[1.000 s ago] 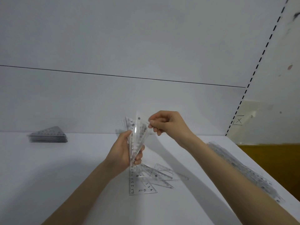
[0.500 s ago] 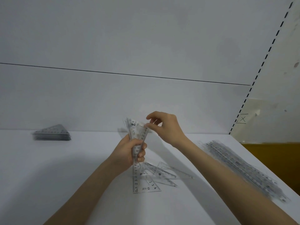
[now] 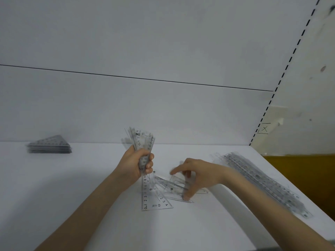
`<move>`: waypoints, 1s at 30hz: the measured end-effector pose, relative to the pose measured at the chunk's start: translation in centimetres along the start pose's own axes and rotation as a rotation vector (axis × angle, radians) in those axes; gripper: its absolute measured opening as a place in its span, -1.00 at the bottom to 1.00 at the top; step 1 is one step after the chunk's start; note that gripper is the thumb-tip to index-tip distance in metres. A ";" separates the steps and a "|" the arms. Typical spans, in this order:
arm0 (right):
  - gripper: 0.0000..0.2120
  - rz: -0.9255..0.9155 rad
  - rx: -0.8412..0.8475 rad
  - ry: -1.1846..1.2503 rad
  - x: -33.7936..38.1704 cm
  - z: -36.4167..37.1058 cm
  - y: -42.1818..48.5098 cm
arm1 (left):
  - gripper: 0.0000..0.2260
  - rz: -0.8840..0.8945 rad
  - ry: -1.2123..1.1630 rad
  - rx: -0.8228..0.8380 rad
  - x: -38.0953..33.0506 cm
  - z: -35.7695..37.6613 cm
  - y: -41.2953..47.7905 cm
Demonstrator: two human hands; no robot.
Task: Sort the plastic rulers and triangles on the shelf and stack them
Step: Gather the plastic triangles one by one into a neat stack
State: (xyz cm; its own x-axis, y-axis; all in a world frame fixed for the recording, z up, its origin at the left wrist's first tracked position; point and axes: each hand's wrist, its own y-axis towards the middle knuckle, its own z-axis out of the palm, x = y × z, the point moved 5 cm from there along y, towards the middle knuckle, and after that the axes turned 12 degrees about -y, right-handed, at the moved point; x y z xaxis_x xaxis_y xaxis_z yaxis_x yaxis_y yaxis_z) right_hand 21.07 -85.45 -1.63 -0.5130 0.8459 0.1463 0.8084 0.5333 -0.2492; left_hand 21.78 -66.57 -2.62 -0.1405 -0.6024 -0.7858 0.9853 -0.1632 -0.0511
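While the left hand (image 3: pixel 136 163) is clenched around a bundle of clear plastic triangles (image 3: pixel 142 142), that bundle stands nearly upright above the middle of the white shelf board (image 3: pixel 72 196), fanning out slightly above the fist, its printed black numbers facing the camera. The fingers wrap the bundle's lower part, and its bottom end shows just below the hand.

Under and just right of that fist, a small heap of loose clear plastic triangles (image 3: pixel 174 186) lies flat near the middle of the board, overlapping one another. The nearest of them, a right-angled clear triangle with large black digits (image 3: pixel 156 201), lies towards the front edge.

The right hand (image 3: pixel 199 175) hangs low over this heap, fingers spread, the forefinger stretched leftward and the thumb tip down at the near edge of one triangle. The hand is blurred, so I cannot tell whether it has a grip on anything.

A neat stack of grey-looking clear triangles (image 3: pixel 49 146) sits at the back left of the board, against the white back panel (image 3: pixel 163 109). A long pile of straight clear plastic rulers (image 3: pixel 262 182) runs along the right edge, from the back right corner towards the front.
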 end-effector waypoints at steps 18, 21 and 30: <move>-0.45 0.009 -0.745 0.366 4.8 -6.7 -1.0 | -0.73 -0.053 -0.140 0.039 0.3 0.9 -0.7; -0.43 0.168 -0.825 0.509 6.1 -6.8 0.8 | -0.59 0.021 -0.161 0.028 0.1 1.3 -0.7; -0.35 0.417 -0.790 0.467 8.5 -6.0 4.4 | -0.46 0.045 -0.111 0.090 -0.7 1.6 -1.0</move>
State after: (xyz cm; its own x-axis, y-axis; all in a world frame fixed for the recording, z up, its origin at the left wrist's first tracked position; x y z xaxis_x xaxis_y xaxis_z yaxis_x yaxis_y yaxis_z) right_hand 21.97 -75.88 4.28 -0.1176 0.7953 0.5947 0.9440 -0.0963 0.3155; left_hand 20.69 -67.25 -1.02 -0.1110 -0.6924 -0.7129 0.9789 -0.2001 0.0419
